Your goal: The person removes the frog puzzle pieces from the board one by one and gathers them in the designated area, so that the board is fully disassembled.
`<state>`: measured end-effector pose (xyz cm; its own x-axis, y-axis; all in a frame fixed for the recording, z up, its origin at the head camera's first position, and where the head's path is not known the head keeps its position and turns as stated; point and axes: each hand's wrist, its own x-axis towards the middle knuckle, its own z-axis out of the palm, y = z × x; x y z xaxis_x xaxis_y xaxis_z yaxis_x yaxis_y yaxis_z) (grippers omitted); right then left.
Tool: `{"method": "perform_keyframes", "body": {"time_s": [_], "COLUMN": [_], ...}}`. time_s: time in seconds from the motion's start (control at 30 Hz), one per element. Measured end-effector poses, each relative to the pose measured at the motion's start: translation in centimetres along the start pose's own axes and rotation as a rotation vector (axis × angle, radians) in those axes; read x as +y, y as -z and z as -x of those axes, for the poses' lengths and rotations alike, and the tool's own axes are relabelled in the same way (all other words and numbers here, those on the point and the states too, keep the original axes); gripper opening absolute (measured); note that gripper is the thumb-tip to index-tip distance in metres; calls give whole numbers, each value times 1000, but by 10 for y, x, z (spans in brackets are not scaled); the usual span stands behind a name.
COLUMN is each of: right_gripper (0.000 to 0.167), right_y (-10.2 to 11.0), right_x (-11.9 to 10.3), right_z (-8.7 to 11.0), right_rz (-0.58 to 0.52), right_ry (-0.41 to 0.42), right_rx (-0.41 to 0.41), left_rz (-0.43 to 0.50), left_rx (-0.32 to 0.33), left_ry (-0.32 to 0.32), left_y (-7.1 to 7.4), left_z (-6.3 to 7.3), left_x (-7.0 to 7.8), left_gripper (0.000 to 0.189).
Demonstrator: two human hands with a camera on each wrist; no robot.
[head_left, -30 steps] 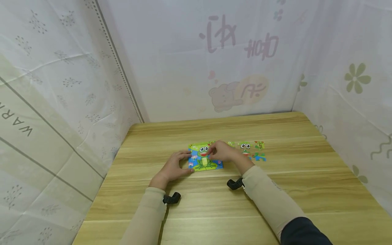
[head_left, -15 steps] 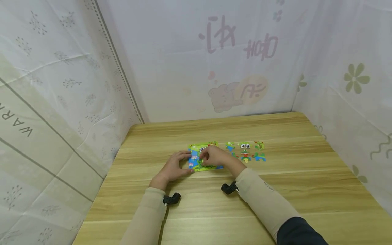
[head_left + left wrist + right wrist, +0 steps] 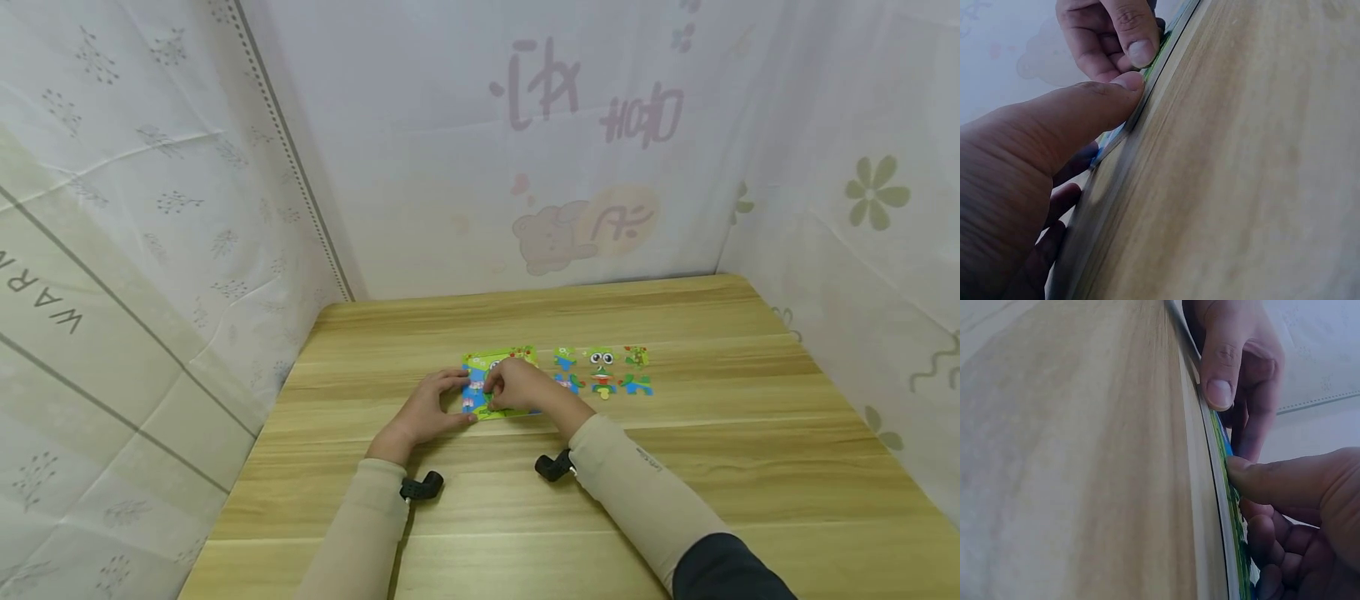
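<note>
A frog jigsaw board (image 3: 474,396) lies flat on the wooden table, blue and green with pink water lilies. My left hand (image 3: 429,410) steadies its left side, thumb at the near left corner and the other fingers along the left edge. Over the lower middle of the board, my right hand (image 3: 525,387) has its fingers curled and pinches a green puzzle piece (image 3: 1239,515), largely hidden by the fingers. In the left wrist view, the right thumb (image 3: 1141,54) comes down at the board's near edge, close to the left thumb (image 3: 1127,81).
Right of the board lie several loose puzzle pieces in two rows, among them frog eyes (image 3: 602,358), a red mouth (image 3: 602,387) and a blue-green piece (image 3: 637,385). The table (image 3: 465,517) meets printed curtains (image 3: 435,167) at the back and sides.
My right hand has moved left and nearer to me, from the frog's right side to its lower body, uncovering the loose pieces. The left hand stays in place.
</note>
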<state>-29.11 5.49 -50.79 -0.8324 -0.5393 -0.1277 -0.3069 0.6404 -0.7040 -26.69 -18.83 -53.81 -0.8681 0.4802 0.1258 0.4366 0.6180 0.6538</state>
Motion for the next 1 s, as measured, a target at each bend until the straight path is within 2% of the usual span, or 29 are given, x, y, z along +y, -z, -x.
{"method": "perform_keyframes", "body": {"time_s": [0.13,0.37,0.67,1.0], "right_gripper": [18,19,9,7], "right_y": [-1,1,1,-5], "right_x": [1,2,3,3], "right_z": [-1,-3,-2,-4], "right_rz": [-21,-5,-2,78], "right_ry": [-11,-14,-9,10], "right_rx": [-14,-10,23,77], "left_rz": [7,11,10,6], "left_rx": [-11,3,-15,-6], "left_ry": [13,-8,22,4], "left_y": [1,0,0,1], "left_z": [0,0,0,0], "left_x": [0,-2,-1,-1], "left_gripper": [70,70,72,70]}}
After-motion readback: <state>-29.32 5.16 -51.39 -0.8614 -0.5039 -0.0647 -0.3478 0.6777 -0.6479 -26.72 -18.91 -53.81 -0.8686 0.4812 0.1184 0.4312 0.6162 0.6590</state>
